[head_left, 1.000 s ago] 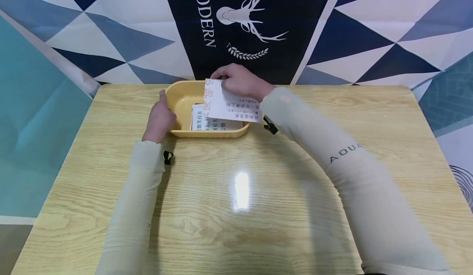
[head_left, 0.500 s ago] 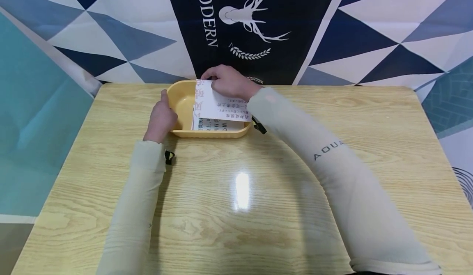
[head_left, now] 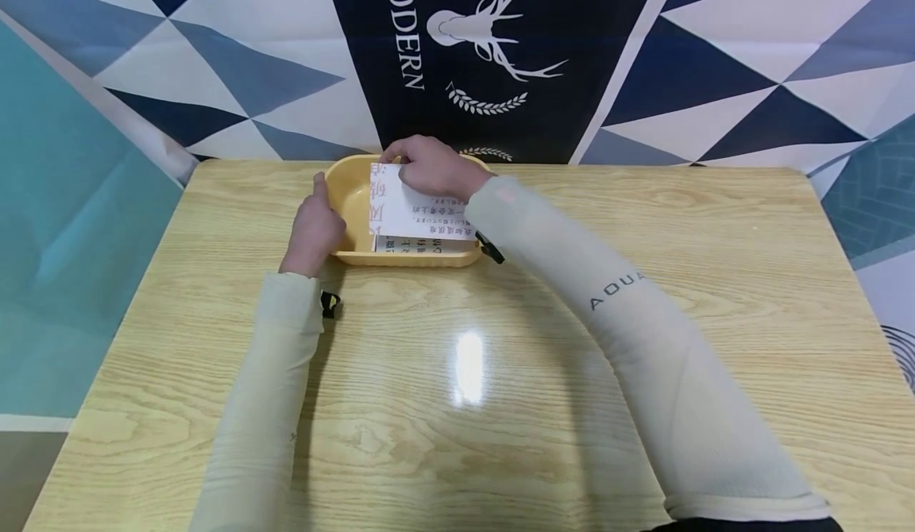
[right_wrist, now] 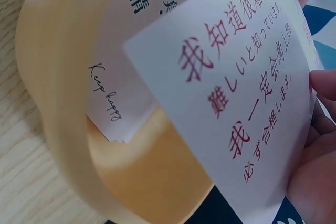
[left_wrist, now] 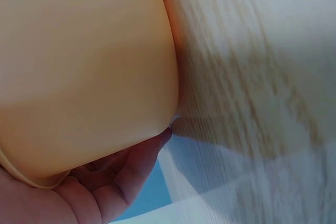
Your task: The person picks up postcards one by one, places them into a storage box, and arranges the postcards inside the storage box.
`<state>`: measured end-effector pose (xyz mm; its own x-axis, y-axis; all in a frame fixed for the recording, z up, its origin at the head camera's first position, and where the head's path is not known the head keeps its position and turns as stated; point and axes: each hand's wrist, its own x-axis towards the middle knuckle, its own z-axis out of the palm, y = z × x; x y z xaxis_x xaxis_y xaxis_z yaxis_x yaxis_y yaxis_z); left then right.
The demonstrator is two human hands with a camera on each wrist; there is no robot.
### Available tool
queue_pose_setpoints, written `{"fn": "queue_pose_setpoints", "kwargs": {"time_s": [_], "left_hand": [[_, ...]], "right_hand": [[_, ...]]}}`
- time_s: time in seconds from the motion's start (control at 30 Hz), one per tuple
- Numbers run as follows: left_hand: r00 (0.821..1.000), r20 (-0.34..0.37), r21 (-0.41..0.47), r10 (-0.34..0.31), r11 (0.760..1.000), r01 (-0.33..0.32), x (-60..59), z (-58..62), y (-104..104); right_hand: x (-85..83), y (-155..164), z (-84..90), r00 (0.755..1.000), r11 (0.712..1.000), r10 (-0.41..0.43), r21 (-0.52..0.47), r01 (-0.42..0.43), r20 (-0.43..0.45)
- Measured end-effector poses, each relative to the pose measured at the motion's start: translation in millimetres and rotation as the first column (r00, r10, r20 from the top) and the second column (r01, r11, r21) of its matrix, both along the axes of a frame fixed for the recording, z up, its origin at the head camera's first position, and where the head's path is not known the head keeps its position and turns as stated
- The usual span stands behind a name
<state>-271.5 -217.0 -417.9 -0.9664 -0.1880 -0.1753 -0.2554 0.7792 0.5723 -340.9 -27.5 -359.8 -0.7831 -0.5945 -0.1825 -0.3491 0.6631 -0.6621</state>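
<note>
My left hand point(head_left: 314, 230) grips the left end of a yellow plastic basin point(head_left: 403, 260). In the left wrist view, its fingers point(left_wrist: 131, 179) curl along the outside of the basin wall point(left_wrist: 89, 66). With my right hand point(head_left: 436, 171) I pinch a white card point(head_left: 400, 208) by its edge, tilted over the basin. Red Chinese and Japanese writing covers that card point(right_wrist: 226, 93) in the right wrist view. Beneath it, inside the basin, lies another white card point(right_wrist: 113, 95) with black characters and "Keep happy". The upper card hides part of it.
The basin stands at the back edge of a wood-grain table point(head_left: 400, 405), close to a patterned backdrop point(head_left: 493, 63) with a deer head print. Black straps are on both wrists.
My right hand has moved left and slightly down, bringing the held card further over the basin and covering more of the lower card. The left hand keeps its grip on the basin.
</note>
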Motion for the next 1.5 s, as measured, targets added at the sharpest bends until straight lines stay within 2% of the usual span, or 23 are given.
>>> {"fn": "queue_pose_setpoints", "kwargs": {"time_s": [0.43,0.77,1.07,1.3,1.5], "left_hand": [[1.000,0.003,0.022,0.006,1.000,-0.006,-2.6,0.0,-0.4],[1.000,0.007,0.007,0.014,1.000,-0.014,-3.4,0.8,0.0],[1.000,0.000,-0.004,0.007,1.000,-0.007,-2.9,-0.7,-1.2],[0.999,0.019,0.010,0.026,1.000,-0.026,-3.6,0.2,-1.0],[1.000,0.020,-0.001,0.023,1.000,-0.023,-3.2,0.5,0.4]], "right_hand": [[0.5,-6.5,-11.8,0.999,1.000,0.006,0.020,-0.007,0.033],[2.0,-3.2,-22.0,0.998,0.998,0.056,0.016,-0.056,-0.020],[3.7,-5.9,-30.3,0.997,0.998,0.063,0.008,-0.062,-0.050],[6.0,-6.2,-34.5,0.998,0.998,0.060,0.008,-0.060,-0.032],[6.2,-6.7,-40.5,0.996,0.997,0.074,0.016,-0.074,-0.053]]}}
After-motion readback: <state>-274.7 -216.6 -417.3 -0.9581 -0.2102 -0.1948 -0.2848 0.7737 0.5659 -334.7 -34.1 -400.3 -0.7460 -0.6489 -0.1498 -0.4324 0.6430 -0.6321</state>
